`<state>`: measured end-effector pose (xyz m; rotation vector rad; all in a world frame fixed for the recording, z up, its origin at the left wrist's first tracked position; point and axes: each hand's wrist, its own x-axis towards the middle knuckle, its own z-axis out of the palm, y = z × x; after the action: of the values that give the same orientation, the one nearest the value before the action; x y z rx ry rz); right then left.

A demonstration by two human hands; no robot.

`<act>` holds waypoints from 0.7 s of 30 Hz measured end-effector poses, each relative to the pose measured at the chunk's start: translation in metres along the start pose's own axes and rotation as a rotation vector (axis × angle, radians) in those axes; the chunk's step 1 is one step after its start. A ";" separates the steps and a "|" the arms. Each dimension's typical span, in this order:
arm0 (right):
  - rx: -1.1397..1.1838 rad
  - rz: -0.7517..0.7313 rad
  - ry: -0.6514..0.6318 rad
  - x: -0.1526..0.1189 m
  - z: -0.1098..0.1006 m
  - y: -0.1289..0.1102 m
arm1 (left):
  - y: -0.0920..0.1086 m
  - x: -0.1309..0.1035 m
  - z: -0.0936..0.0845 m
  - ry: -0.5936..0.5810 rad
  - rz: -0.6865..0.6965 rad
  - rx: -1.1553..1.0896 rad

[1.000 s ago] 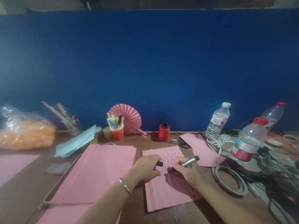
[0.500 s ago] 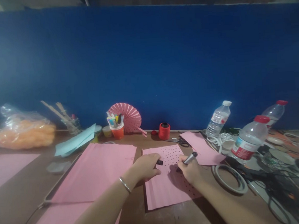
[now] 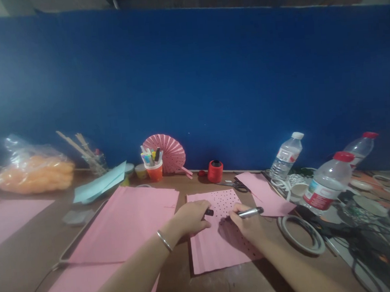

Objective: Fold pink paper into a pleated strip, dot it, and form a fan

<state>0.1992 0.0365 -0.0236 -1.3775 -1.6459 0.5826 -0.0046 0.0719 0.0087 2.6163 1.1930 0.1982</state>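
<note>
A pink sheet of paper with many small black dots lies flat on the table. My right hand is closed around a grey marker, its tip end down at the dotted part of the sheet. My left hand rests on the sheet's left side, with a black marker cap held between thumb and fingers. The right hand's shadow falls across the paper, and the marker's very tip is hard to make out.
Larger pink sheets lie left. Behind stand a red cup of markers, a folded pink fan and a red thread spool. Scissors, a tape roll and plastic bottles are at right.
The marker in my right hand has tilted lower, its rear end swinging right and down, and the hand has shifted slightly left. My left hand stays in place on the sheet.
</note>
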 end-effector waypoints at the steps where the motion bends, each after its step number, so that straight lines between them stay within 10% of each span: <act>1: -0.001 0.008 0.027 0.000 0.000 0.001 | 0.001 0.000 -0.001 -0.006 -0.006 -0.001; 21: 0.240 0.056 -0.062 0.000 -0.008 0.001 | 0.003 0.000 -0.004 -0.030 -0.026 -0.034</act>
<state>0.2066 0.0348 -0.0203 -1.2426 -1.5344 0.8346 -0.0034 0.0709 0.0138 2.5638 1.2030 0.1727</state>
